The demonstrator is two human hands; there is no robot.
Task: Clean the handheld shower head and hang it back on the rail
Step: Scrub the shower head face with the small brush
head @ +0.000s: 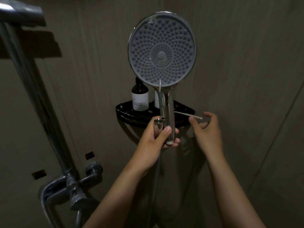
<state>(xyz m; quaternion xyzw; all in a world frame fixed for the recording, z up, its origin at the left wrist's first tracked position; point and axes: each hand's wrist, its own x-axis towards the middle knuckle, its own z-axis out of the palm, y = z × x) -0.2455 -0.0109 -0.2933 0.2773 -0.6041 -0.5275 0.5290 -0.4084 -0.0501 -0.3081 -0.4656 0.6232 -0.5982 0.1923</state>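
The shower head (162, 51) stands upright at centre frame, nozzle face toward the camera, its handle running down into the left hand (158, 137). It is off the rail (32, 99), which runs down the left of the frame to the mixer (72, 183) at lower left.

Risks, as judged from this position:
- The grip sits low on the handle, near the hose (156, 178) joint, with the broad head high above it. A wet chrome handle could twist or slip, and the head could strike the wall or the shelf (184, 111) behind it.
- A thin stick (189, 115) lies at the shelf's right end, just beside the right hand (207, 129). A hasty reach could knock it off, or nudge the bottle (139, 97) standing on the shelf's left side.
- Light is poor; residue on the nozzles could go unnoticed.

Hands:
- Left: closed around the lower handle, thumb across the front, also touching a chrome fitting beside it.
- Right: fingers loosely spread and curled, holding nothing. Whether a fingertip touches the stick cannot be told.
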